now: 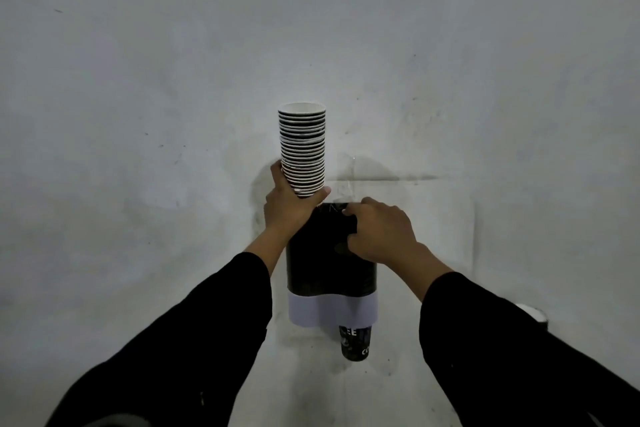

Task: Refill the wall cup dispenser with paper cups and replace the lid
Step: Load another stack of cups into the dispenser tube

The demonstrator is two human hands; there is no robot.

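Note:
A tall stack of black paper cups (303, 149) with white rims stands upright in my left hand (287, 208), which grips its lower end just above the dispenser's top left. The wall dispenser (318, 270) is a black body with a pale band (329, 310) at the bottom. One black cup (355, 341) with white lettering pokes out below its right side. My right hand (381, 230) rests on the dispenser's upper right, fingers curled over the top edge near a clear lid part (346, 184) that is hard to make out.
The dispenser hangs on a plain grey-white wall (173, 80) with faint marks. A lighter rectangular patch (433, 218) of wall surrounds the dispenser's right side. A small white object (531, 312) peeks out behind my right sleeve.

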